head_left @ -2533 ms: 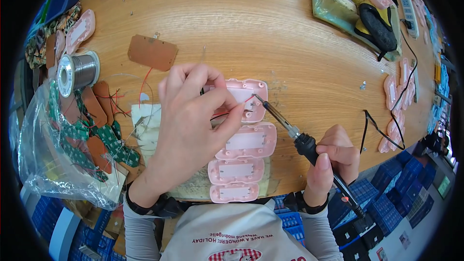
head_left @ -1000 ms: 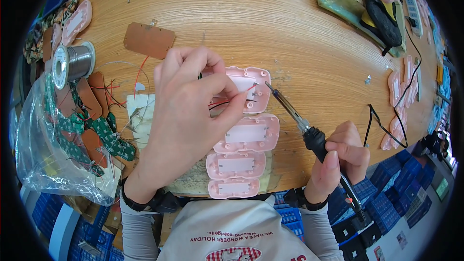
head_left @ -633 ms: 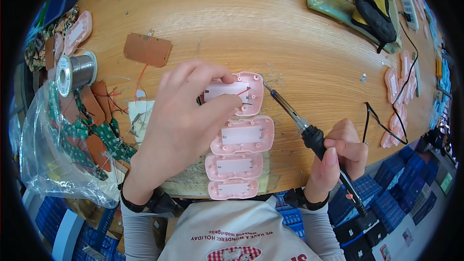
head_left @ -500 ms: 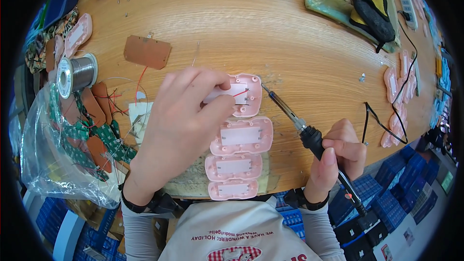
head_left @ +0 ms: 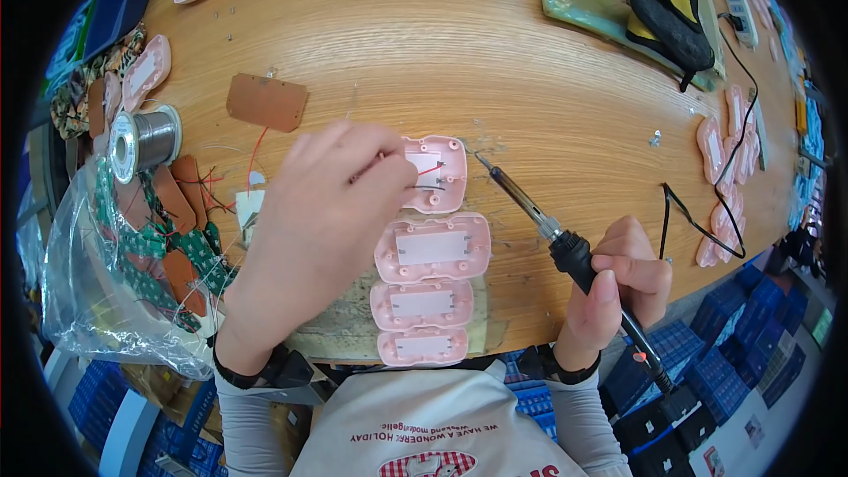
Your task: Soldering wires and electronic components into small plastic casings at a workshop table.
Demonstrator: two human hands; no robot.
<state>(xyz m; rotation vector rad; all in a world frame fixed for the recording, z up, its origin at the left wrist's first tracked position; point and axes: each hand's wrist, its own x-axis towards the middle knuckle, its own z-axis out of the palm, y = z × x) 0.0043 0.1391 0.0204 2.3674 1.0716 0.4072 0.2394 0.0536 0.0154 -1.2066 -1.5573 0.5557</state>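
My left hand (head_left: 327,203) is closed in a pinch over the left part of the farthest pink plastic shell (head_left: 453,172); whatever sits between its fingertips is hidden. A short red wire (head_left: 430,170) and a black wire run from beside those fingers toward metal contacts in the shell. Beyond the knuckles a thin pale strand (head_left: 353,99) sticks out. Wrapped around the black handle of a soldering iron (head_left: 572,258), my right hand (head_left: 623,278) keeps its tip just right of that shell, apart from it. Several more pink shells (head_left: 442,247) line up toward me.
At left lie a solder spool (head_left: 148,140), a brown circuit board (head_left: 267,102) and a plastic bag (head_left: 84,274) with boards and wires. A yellow-black object (head_left: 676,31) rests on a tray at far right. The iron's black cord (head_left: 669,212) bends across the right side.
My left hand has shifted slightly left, its fingertips now farther from the shell's contacts and drawn closer together. The soldering iron has hardly moved. The whole view has shifted a little.
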